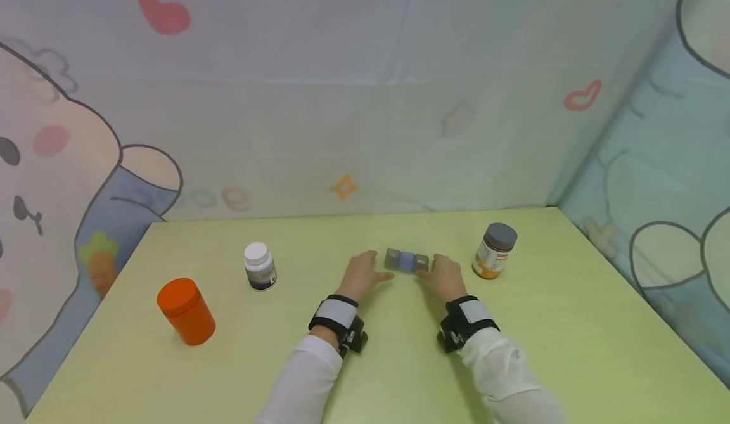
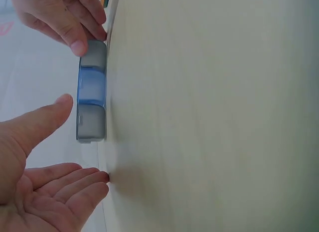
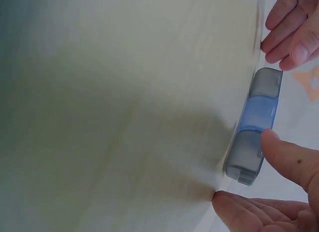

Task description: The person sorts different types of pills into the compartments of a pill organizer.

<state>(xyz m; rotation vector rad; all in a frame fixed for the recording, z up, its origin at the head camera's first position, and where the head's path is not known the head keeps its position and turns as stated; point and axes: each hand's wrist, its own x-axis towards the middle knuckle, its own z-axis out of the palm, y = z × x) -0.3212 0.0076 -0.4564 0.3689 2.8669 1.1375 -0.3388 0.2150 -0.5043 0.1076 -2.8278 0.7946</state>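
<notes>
A small three-part pill box, grey at both ends and translucent blue in the middle, lies on the table between the two hands. My left hand is off its left end, fingers extended and thumb spread, with a gap to the box. On the other side, my right hand is closer, its fingers fairly straight beyond the right end. In the right wrist view the right thumb overlaps the edge of the pill box. Neither hand grips it. Both lids and the blue section look closed.
An orange jar stands at the left of the pale green table. Behind it is a white bottle with a dark label. Right of my right hand stands a grey-lidded bottle. A printed curtain hangs along the back edge.
</notes>
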